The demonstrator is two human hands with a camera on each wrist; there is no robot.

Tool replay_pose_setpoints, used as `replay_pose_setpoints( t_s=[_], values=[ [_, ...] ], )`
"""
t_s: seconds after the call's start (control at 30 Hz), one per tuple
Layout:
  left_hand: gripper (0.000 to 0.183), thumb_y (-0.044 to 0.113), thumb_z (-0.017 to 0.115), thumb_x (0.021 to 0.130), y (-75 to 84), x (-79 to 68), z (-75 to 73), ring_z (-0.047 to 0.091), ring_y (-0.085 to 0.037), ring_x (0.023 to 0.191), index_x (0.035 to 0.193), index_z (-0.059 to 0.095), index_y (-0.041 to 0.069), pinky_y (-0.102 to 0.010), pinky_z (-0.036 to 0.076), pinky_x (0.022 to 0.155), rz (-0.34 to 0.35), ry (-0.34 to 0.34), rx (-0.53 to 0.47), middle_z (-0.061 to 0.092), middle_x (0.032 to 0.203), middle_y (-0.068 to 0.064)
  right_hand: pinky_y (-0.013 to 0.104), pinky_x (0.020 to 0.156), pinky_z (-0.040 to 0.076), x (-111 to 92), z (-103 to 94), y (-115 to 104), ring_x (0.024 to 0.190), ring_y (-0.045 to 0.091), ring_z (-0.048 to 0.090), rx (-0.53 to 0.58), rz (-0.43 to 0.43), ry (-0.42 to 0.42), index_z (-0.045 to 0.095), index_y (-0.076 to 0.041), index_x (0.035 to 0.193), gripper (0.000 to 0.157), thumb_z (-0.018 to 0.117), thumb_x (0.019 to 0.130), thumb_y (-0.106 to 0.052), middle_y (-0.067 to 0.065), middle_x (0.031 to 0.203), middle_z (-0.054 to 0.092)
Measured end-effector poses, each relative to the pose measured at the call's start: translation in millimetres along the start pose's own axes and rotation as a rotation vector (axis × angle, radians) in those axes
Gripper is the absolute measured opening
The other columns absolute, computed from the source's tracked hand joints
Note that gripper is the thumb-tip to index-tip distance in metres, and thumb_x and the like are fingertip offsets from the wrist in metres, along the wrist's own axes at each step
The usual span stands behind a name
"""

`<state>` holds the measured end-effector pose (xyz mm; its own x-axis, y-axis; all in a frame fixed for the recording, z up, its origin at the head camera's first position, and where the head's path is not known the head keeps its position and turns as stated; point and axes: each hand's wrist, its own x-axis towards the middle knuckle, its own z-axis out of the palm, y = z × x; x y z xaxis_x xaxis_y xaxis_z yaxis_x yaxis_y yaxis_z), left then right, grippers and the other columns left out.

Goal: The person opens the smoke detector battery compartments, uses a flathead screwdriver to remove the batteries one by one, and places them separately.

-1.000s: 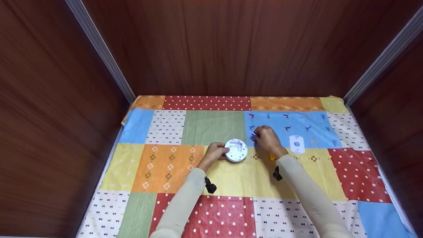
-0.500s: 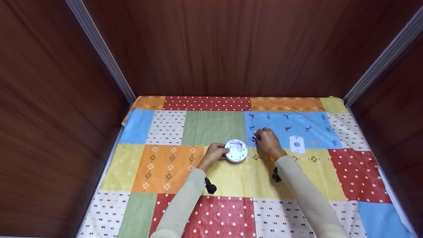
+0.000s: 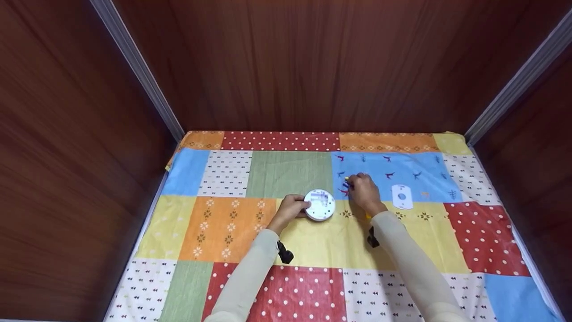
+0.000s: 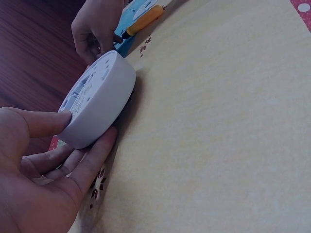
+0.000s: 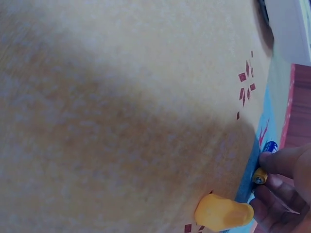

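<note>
My left hand [image 3: 291, 206] grips the edge of a round white device [image 3: 319, 205], thumb on its top face and fingers underneath. Slots that look like a battery compartment show on that face. To the right of it, my right hand [image 3: 364, 190] pinches small batteries low over the blue patch. In the right wrist view, a blue battery [image 5: 270, 147] and the yellow end of another battery [image 5: 260, 175] show at the fingertips; the rest is hidden by the fingers. A screwdriver with an orange handle [image 4: 146, 22] lies beside the right hand, mostly hidden in the head view.
A white plate [image 3: 402, 202] with a round hole lies right of my right hand. A patchwork cloth [image 3: 223, 228] covers the table. Brown wood-grain panels [image 3: 286, 67] stand behind it and on both sides.
My right hand has shifted slightly toward me and its fingers have turned the batteries, so a yellow end shows beside the blue. My left hand holds the white device in the same place.
</note>
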<state>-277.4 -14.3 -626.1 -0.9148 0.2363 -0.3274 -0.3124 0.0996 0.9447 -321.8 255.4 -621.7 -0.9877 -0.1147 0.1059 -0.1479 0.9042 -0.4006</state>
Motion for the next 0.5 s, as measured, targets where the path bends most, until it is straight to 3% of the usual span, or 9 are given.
replay_pose_setpoints(
  t_s=[0.5],
  values=[
    [0.035,0.007,0.067,0.099,-0.9,0.0,0.0,0.077,-0.021,0.088,0.129,0.067,-0.012,-0.037,0.067,0.087,0.003,-0.001,-0.01,0.075,0.108,-0.017,0.055,0.092,0.061,-1.9,-1.6,2.8,0.105,0.043,0.066,0.05,-0.009,0.08,0.074,0.007,0.112,0.016,0.066,0.101,-0.001,0.026,0.11,0.068]
  ],
)
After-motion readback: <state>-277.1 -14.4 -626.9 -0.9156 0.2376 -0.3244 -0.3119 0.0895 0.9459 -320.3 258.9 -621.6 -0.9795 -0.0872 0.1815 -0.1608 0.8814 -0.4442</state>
